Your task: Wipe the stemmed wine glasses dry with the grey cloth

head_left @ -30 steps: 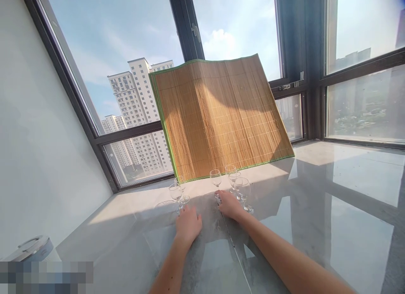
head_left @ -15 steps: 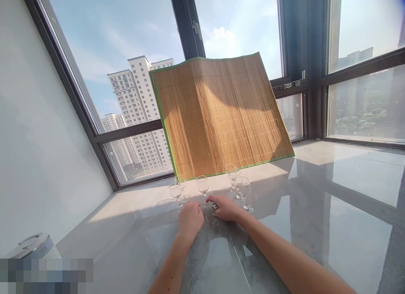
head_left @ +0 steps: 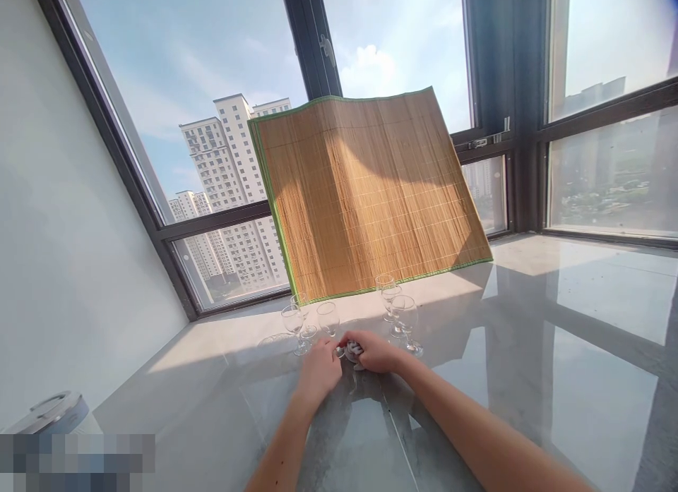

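A small clear stemmed glass [head_left: 328, 317] stands on the glossy grey stone counter [head_left: 530, 365]. My right hand [head_left: 377, 352] is closed low around its foot, where something small and pale shows between the fingers. Beside it, my left hand [head_left: 318, 370] lies on the counter with its fingers stretched toward the glass's foot and nothing in its grip. Two more glasses [head_left: 294, 324] stand just left of the held one. Another two glasses [head_left: 403, 315] stand to the right, close to my right wrist.
A bamboo mat with a green edge [head_left: 365, 195] leans against the dark window frame right behind the glasses. A white wall closes the left side. A round metal-rimmed object [head_left: 53, 409] sits at the lower left. The counter runs on to the right.
My right hand has slid the glass left and toward me, from beside the right pair to near the left pair. My left hand has shifted slightly to meet it.
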The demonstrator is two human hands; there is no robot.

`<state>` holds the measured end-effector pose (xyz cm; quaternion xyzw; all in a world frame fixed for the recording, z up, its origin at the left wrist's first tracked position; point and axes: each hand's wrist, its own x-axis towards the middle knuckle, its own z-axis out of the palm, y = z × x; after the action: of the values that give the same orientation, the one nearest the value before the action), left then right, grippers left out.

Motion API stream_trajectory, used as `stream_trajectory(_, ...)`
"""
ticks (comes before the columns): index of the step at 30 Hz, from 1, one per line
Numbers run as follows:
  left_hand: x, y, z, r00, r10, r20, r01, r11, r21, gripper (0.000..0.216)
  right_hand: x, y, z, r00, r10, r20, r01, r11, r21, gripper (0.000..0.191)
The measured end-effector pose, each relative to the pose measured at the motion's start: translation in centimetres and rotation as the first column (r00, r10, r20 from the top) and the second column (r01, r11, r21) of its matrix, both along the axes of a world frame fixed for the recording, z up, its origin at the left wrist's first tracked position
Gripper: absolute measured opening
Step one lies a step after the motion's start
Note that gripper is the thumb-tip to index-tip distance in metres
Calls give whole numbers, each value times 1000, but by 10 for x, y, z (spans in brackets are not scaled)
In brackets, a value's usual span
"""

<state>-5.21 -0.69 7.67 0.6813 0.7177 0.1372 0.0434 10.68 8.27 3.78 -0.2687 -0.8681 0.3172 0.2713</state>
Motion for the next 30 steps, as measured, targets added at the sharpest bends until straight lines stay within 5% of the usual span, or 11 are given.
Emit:
stream_trajectory(7, 5, -7, 2, 991, -27, -132, 17, 997, -75, 47, 0, -3, 5, 995, -60, 74, 57, 998, 40, 49)
stream_trajectory(13, 7, -20, 15, 949, 167, -268, -206, 971, -125, 34, -3, -16, 14, 960, -190, 204, 169, 979, 116, 53)
stream_trajectory(23, -18, -23, 22, 937, 280, -209, -338, 881, -331, 31, -12, -52, 29, 861, -382, 335, 326, 921, 212, 46)
stream_trajectory(30, -14, -34, 36, 927, 299, -226, -352, 901, -253, 33, -5, -58, 44, 730, -504, 461, 446, 863, 236, 48)
